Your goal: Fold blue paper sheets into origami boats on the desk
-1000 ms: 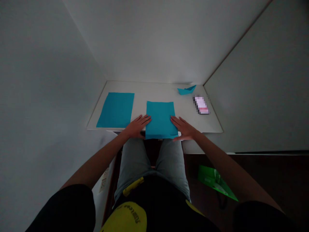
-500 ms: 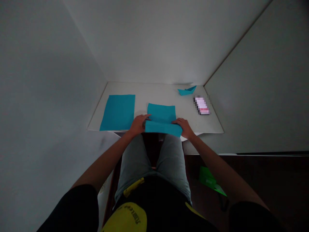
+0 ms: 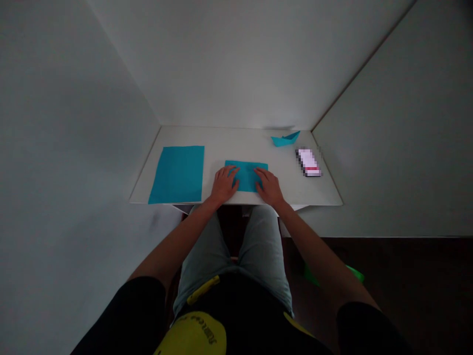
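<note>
A folded blue sheet of paper (image 3: 247, 178) lies flat on the white table (image 3: 218, 138), in front of my body. My left hand (image 3: 224, 184) rests on its left part with the fingers stretched out. Over its right part lies my right hand (image 3: 269, 186), fingers likewise spread. Both palms face down, and the two hands cover the paper's side edges.
To the left lies a larger blue sheet (image 3: 177, 173), reaching the table's front edge. A blue paper boat (image 3: 286, 139) stands at the back right, with a phone (image 3: 309, 162) nearer the right edge. Walls enclose the table. Something green (image 3: 354, 273) is on the floor.
The near flap of the paper, raised and curled toward me before, now lies folded down flat. Both hands have moved inward from its sides onto its top.
</note>
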The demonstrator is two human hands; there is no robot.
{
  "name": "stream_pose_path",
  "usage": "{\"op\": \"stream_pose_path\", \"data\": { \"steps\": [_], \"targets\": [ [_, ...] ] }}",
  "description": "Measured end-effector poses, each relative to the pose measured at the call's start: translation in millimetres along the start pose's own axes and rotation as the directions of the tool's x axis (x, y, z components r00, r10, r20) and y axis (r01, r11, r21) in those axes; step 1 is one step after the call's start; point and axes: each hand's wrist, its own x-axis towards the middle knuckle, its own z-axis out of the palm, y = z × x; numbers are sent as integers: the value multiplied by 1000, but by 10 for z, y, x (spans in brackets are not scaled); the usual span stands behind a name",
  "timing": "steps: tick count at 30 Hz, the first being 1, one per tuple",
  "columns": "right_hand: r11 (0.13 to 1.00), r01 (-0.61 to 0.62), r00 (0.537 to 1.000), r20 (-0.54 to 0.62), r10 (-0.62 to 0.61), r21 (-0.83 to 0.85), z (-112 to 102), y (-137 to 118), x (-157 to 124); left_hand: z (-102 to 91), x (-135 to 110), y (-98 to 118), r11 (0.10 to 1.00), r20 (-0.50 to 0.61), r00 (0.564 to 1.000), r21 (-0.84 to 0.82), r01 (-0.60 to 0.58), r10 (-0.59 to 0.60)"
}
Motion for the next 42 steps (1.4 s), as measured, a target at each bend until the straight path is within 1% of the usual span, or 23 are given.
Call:
{"op": "stream_pose_path", "data": {
  "steps": [1, 3, 6, 8, 11, 14, 18, 22, 25, 28, 35, 38, 40, 42],
  "targets": [
    [1000, 30, 999, 36, -30, -7, 16, -52, 50, 39, 39, 21, 1000, 23, 1000, 2, -21, 21],
    [998, 52, 993, 107, -49, -30, 64, -102, 155, 120, 120, 26, 999, 67, 997, 10, -35, 34],
    [996, 38, 982, 188, -22, -85, 136, -35, 261, 204, 211, -46, 999, 130, 991, 35, -35, 30],
    [994, 36, 980, 196, -14, -108, 156, 66, 270, 217, 236, -112, 997, 156, 987, 48, -57, 49],
    [994, 55, 983, 179, -37, -99, 133, 205, 195, 187, 227, -174, 994, 175, 981, 56, -93, 82],
    [992, 96, 980, 182, -79, -87, 64, 261, 50, 144, 171, -185, 992, 185, 978, 63, -111, 97],
    [987, 141, 971, 205, -123, -78, -42, 235, -186, 86, 44, -189, 985, 210, 966, 55, -165, 150],
    [980, 191, 957, 232, -173, -59, -122, 213, -404, 22, -97, -210, 985, 201, 967, 53, -167, 153],
    [977, 204, 953, 242, -184, -60, -149, 231, -510, -22, -192, -221, 982, 214, 963, 52, -180, 165],
    [975, 213, 949, 251, -192, -62, -139, 286, -560, -62, -281, -233, 980, 214, 961, 53, -191, 176],
    [951, 307, 928, 214, -306, 26, -89, 555, -616, -140, -432, -275, 971, 239, 950, 83, -226, 201],
    [934, 343, 909, 212, -358, 104, -149, 672, -646, -153, -455, -293, 968, 243, 947, 87, -237, 210],
    [926, 338, 903, 219, -370, 168, -216, 721, -653, -156, -462, -310, 962, 245, 941, 80, -259, 233],
    [920, 315, 908, 210, -363, 232, -284, 733, -635, -157, -465, -328, 956, 248, 933, 66, -284, 260]
  ]
}}
